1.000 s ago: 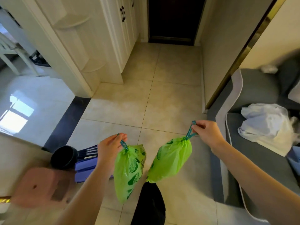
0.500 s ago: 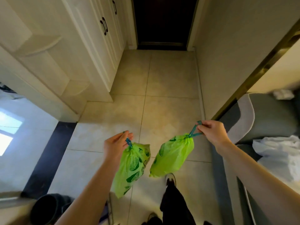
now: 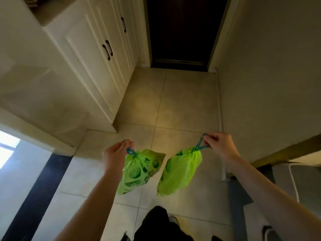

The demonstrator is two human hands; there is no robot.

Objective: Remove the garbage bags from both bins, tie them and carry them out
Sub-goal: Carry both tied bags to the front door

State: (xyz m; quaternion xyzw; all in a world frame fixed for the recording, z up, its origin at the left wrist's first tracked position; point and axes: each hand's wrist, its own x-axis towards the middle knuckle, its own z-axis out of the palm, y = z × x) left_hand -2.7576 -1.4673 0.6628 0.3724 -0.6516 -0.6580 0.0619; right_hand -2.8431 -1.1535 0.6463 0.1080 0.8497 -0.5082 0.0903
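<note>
Left hand (image 3: 115,154): raised in front of the body, fingers pinched together on the blue drawstring (image 3: 130,151) of the left bag.
Left bag (image 3: 139,171): bright green with darker green printed shapes, its neck gathered shut, hanging free in the air below the left hand, above the floor.
Right hand (image 3: 219,145): held out at about the same height, fingers curled and pinching the blue drawstring loop (image 3: 199,145) of the right bag.
Right bag (image 3: 179,172): plain bright green, its neck cinched shut, hanging at a slant below and to the left of the right hand; it is near the left bag but not touching it.
Floor (image 3: 187,105): pale square tiles running ahead down a narrow hall.
Door (image 3: 184,30): dark, closed, at the far end of the hall straight ahead.
Cabinet (image 3: 97,54): white, with dark handles, along the left wall.
Wall (image 3: 271,66): plain and pale, on the right side.
Leg (image 3: 156,223): in dark trousers, at the bottom edge below the bags.
</note>
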